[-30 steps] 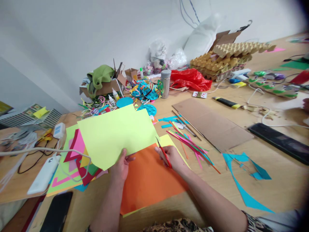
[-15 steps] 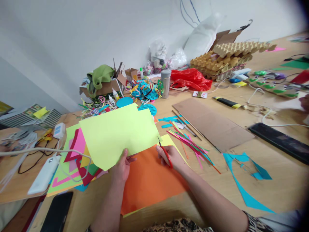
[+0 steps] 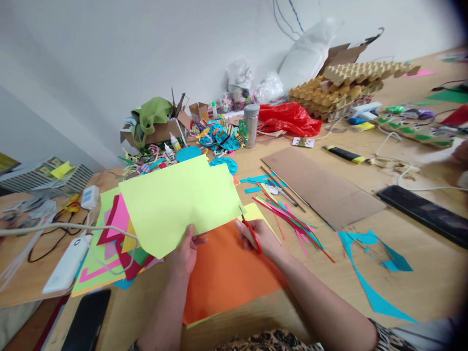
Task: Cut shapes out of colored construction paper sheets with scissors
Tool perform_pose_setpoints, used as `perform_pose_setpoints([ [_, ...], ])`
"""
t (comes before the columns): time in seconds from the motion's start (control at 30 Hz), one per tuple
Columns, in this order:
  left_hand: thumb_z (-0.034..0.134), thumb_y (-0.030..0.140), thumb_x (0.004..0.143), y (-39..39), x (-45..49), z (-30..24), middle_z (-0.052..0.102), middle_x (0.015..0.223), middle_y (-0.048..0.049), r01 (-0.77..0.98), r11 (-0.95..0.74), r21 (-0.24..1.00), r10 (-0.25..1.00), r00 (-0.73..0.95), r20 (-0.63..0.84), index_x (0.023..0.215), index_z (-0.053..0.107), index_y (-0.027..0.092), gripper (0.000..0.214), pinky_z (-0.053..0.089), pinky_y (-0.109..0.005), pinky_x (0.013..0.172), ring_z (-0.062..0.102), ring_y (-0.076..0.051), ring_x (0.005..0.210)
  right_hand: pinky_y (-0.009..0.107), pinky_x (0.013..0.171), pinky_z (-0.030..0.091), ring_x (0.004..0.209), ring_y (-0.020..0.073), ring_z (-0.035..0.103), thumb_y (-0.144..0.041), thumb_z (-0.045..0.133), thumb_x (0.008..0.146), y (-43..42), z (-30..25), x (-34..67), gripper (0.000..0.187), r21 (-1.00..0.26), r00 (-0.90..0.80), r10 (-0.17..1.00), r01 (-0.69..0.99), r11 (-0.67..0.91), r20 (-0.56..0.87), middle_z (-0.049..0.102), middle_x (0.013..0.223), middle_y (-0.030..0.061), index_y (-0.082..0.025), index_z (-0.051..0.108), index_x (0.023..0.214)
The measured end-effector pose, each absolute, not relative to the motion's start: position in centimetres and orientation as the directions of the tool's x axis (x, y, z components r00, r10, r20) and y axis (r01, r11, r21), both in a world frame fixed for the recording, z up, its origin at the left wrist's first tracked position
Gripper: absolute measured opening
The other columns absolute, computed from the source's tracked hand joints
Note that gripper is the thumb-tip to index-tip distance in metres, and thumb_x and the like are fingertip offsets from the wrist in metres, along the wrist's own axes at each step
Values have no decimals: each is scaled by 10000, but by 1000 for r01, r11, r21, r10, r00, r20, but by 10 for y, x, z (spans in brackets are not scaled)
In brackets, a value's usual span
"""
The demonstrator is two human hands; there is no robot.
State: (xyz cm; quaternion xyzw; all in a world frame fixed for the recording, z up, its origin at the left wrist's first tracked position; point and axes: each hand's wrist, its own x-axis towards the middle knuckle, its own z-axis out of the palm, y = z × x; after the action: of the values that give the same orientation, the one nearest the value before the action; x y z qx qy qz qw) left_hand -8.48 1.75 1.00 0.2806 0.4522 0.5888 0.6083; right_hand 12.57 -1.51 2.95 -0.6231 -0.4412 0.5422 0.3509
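Note:
My left hand (image 3: 185, 253) pinches the near edge of a yellow-green paper sheet (image 3: 179, 202) and holds it up over the table. My right hand (image 3: 260, 238) is closed on red-handled scissors (image 3: 249, 230), whose blades point at the sheet's right corner. An orange sheet (image 3: 226, 273) lies flat under both hands, with a yellow sheet (image 3: 256, 212) showing beyond it.
A stack of coloured paper (image 3: 109, 243) lies left, beside a white device (image 3: 68, 263) with cables and a black phone (image 3: 86, 321). Coloured strips (image 3: 288, 217), brown cardboard (image 3: 321, 187), blue offcuts (image 3: 369, 273) and a black bar (image 3: 424, 214) lie right. Another person's hand (image 3: 461, 152) shows at the far right.
The scissors have crept slightly right along the sheet's lower edge. The sheet has shifted a little; my left hand stays put.

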Motion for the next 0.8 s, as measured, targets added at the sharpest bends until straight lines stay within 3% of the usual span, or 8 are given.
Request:
perform_pose_setpoints([
  [0.27,802,248,631,18,-86,7,718,887,-9,-496,141,857,965,-126,-231,1034,655,200,432,573,-244,509,690,-168,687,186,349,296,298,78,423,-592,584,762,-15,25,126,509,-915,59,927,153,-374,-369,483,342,-13,-165,505,496],
  [0.47,821,222,598,18,-83,11,720,895,2,-506,142,851,959,-144,-245,1050,655,212,482,572,-228,491,692,-163,676,186,353,292,295,75,410,-616,558,768,-15,29,126,529,-911,61,924,150,-383,-378,469,333,-14,-168,495,495],
  [0.8,820,220,597,17,-85,12,716,879,0,-486,150,861,954,-159,-256,915,681,186,349,572,-226,468,679,-148,635,184,361,304,330,77,434,-637,539,776,-16,28,128,531,-927,17,941,165,-337,-339,514,383,2,-157,533,549],
])
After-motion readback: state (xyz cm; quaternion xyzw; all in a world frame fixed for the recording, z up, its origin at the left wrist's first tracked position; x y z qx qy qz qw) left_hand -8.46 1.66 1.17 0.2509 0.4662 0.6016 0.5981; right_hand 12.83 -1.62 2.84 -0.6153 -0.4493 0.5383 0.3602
